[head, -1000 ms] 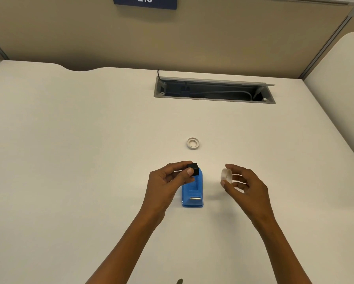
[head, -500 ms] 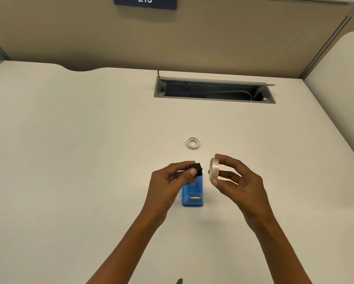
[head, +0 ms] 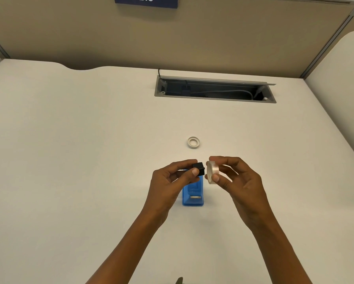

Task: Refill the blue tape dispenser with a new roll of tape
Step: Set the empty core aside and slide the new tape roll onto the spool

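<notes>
The blue tape dispenser (head: 193, 193) stands on the white desk near me, its metal cutter at the near end. My left hand (head: 171, 182) pinches a small black spool (head: 198, 169) just above the dispenser's far end. My right hand (head: 236, 181) holds a clear roll of tape (head: 212, 172) on edge between thumb and fingers. The roll's open side faces the black spool, with a narrow gap between them. An empty white tape core (head: 193, 142) lies flat on the desk farther back.
A grey cable slot (head: 215, 90) with wires inside is set into the white desk (head: 90, 160) at the back. Beige partition walls rise behind and to the right, with a blue number sign (head: 146, 1) at the top.
My right hand has carried the tape roll left and a little up, from beside the dispenser to right next to the black spool. The left hand has barely moved.
</notes>
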{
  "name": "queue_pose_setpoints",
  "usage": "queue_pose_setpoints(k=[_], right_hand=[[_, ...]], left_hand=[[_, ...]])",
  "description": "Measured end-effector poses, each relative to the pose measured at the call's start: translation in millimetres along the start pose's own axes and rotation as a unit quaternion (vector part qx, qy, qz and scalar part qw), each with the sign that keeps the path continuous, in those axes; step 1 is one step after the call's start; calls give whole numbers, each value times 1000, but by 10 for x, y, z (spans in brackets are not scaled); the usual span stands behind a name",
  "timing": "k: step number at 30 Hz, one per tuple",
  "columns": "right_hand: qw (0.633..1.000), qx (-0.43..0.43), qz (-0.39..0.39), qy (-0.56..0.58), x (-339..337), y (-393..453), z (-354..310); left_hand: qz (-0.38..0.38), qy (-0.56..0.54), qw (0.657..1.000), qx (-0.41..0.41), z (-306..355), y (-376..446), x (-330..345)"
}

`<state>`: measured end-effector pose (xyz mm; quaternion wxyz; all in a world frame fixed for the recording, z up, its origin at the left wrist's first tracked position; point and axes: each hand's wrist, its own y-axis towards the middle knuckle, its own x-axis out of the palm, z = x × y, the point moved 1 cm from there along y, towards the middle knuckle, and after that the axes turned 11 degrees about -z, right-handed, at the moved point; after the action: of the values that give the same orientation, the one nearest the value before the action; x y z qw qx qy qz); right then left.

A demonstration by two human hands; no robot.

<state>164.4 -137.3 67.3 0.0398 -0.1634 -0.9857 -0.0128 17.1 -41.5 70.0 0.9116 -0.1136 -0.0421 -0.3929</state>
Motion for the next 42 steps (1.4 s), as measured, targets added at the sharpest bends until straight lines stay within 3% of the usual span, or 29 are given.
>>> queue_pose_setpoints(k=[8,23,42], right_hand=[[999,14,-20,43,12,48,-3],[998,3,-66,7,33,79,-76],[997,15,-69,-9,45,66,-77]], left_hand=[[-5,10,1000,1,11,-1,9],[3,11,1000,-2,33,-1,9],[2,7,1000,4,13,5,1]])
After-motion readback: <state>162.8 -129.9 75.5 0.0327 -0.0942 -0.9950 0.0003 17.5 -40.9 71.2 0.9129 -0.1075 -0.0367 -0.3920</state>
